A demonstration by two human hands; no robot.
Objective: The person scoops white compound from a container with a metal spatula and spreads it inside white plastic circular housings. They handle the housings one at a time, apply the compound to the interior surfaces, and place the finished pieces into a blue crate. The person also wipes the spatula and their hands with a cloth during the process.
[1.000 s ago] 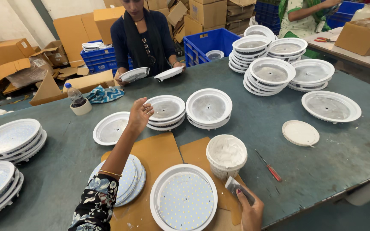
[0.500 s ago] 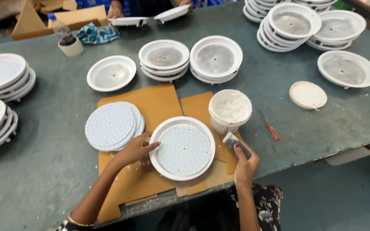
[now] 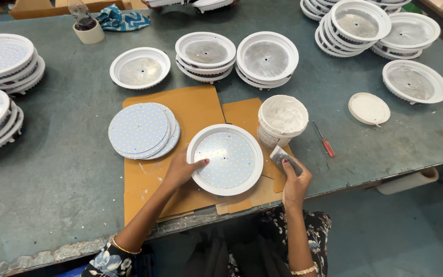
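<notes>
A round white lamp housing with a dotted LED disc inside (image 3: 226,158) lies on brown cardboard sheets (image 3: 193,110) near the table's front edge. My left hand (image 3: 181,169) grips its left rim, thumb over the edge. My right hand (image 3: 294,179) is to the right of it and holds a small flat scraper (image 3: 284,156) smeared with white paste. Just above the scraper stands a white tub of white paste (image 3: 281,119). A stack of pale blue LED discs (image 3: 142,130) lies left of the housing.
Empty white housings sit in stacks at the back middle (image 3: 206,54), (image 3: 266,57), back right (image 3: 362,20) and far left (image 3: 1,61). A red screwdriver (image 3: 324,141) and a white lid (image 3: 368,108) lie to the right. Another person's hands show at the far edge.
The view has tilted further down and closer. My left hand came back from the far stacks to the housing's left rim. My right hand still holds the scraper.
</notes>
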